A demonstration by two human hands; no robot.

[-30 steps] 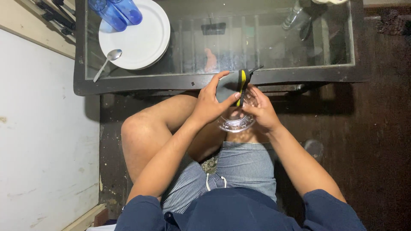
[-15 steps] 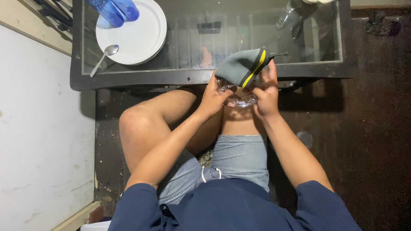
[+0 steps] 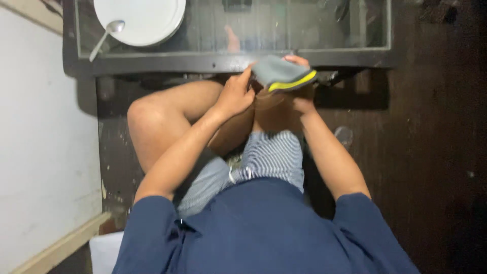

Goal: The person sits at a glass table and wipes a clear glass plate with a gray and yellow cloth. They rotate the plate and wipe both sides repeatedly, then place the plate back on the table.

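Observation:
A grey cloth (image 3: pixel 278 72) with a yellow edge is bunched between both hands, just in front of the table's near rim and above my knees. My left hand (image 3: pixel 234 95) pinches the cloth's left end with thumb and forefinger. My right hand (image 3: pixel 300 99) lies mostly under the cloth, with its fingertips curled over the far edge. The cloth and hands hide whatever is under them, and no glass bowl shows now.
A dark-framed glass-topped table (image 3: pixel 152 64) runs across the top, bearing stacked white plates (image 3: pixel 144 18) and a spoon (image 3: pixel 105 34). A white wall is on the left. Dark wooden floor lies on the right, with a small round clear object (image 3: pixel 344 135) on it.
Both hands moved up toward the table rim with the cloth. The cloth now drapes over the glass bowl, which has gone out of sight. The camera tilted, so the blue bottles left the view.

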